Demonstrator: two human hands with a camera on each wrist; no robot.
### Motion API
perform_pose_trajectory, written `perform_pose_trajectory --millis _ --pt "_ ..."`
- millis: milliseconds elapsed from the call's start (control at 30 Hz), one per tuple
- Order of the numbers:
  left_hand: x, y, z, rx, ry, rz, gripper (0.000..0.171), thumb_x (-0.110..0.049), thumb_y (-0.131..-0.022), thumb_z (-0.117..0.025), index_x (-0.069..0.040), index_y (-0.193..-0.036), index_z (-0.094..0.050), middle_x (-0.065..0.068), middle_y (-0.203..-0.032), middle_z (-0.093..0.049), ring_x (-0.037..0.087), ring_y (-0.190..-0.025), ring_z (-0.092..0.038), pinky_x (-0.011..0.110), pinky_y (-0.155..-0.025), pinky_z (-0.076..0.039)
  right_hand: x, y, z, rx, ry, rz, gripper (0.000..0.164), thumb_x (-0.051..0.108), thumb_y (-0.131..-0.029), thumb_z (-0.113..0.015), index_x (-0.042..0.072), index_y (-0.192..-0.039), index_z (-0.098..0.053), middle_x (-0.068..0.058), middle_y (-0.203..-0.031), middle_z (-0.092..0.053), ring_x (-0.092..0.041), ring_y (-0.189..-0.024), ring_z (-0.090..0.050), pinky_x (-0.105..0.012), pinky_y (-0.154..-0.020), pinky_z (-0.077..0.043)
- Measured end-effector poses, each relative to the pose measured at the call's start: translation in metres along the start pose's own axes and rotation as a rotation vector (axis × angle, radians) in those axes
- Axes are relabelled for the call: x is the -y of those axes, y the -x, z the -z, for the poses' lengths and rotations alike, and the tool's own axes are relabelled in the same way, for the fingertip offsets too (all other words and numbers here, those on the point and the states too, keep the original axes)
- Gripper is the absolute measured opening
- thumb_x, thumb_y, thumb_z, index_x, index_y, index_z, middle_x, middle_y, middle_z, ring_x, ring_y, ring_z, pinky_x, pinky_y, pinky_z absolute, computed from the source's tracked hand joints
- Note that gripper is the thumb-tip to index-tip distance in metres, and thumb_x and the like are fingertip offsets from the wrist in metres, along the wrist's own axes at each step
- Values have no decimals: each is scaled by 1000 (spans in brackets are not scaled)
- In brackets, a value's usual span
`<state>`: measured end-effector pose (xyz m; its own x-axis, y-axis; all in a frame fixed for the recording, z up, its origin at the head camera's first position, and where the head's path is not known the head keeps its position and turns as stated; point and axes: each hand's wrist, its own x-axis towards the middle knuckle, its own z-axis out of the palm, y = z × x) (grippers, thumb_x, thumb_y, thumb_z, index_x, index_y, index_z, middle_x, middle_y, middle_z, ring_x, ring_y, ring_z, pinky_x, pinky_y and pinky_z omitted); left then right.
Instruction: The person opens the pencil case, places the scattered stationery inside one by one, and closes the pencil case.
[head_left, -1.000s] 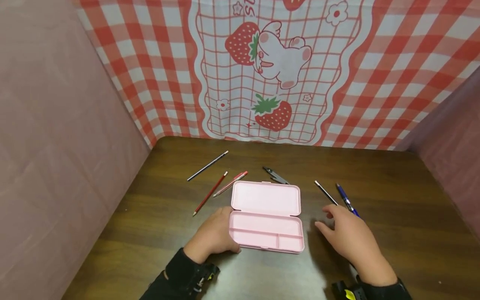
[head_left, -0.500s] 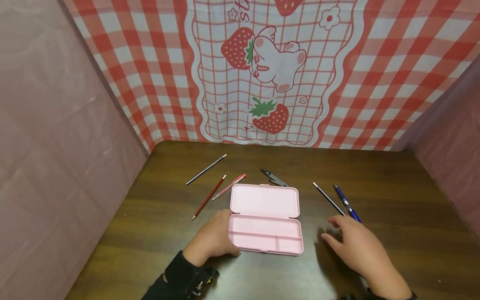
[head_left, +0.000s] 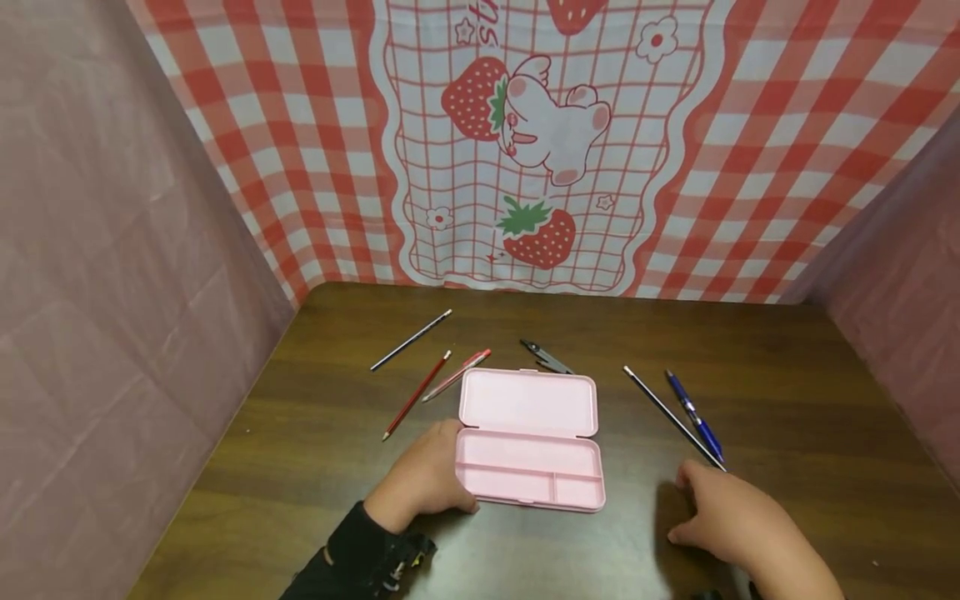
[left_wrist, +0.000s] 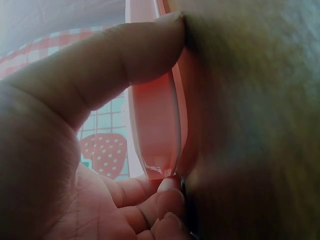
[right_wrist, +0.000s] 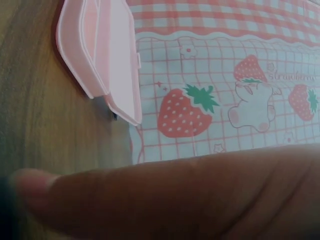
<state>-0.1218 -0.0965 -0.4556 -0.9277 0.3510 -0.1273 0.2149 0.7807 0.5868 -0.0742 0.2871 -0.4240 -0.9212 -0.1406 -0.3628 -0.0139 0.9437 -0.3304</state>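
A pink pencil case (head_left: 527,448) lies with its lid folded back, its compartments bare. My left hand (head_left: 423,475) grips the case's left end, thumb at the front edge and fingers at the back corner. The left wrist view shows the thumb (left_wrist: 125,55) lying across the case's side wall (left_wrist: 157,115). To the right of the case, my right hand (head_left: 738,517) hovers low over the table with thumb and fingers apart. Its fingertips are close to the near end of a dark pencil (head_left: 667,412). A blue pen (head_left: 696,417) lies beside that pencil.
Behind the case lies a grey compass (head_left: 547,357), partly hidden by the lid. Left of it are a red pen (head_left: 457,375), a red pencil (head_left: 417,396) and a dark blue pencil (head_left: 411,340). A checked strawberry cloth (head_left: 330,167) hangs at the table's far edge.
My right hand has drawn back toward me and slightly right, uncovering more of the dark pencil and the blue pen. My left hand keeps its grip on the case.
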Motion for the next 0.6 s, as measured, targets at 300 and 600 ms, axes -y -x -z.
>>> perform_pose_trajectory --millis 300,600 --pt "0 0 -1 3 8 3 97 -24 -47 -102 3 -126 -54 9 -107 -58 26 -95 -57 46 -88 -50 -12 10 -2 -8 -20 18 35 7 -71 -81 9 -90 -52 -1 -79 -55 -20 -73 -52 -41 -65 -44" --pt "1 -2 -1 -1 6 5 97 -25 -47 -101 3 -126 -53 10 -107 -58 26 -94 -56 46 -87 -50 -12 12 2 16 -6 -9 23 9 -73 -75 11 -77 -52 2 -70 -52 -18 -64 -48 -37 -59 -41"
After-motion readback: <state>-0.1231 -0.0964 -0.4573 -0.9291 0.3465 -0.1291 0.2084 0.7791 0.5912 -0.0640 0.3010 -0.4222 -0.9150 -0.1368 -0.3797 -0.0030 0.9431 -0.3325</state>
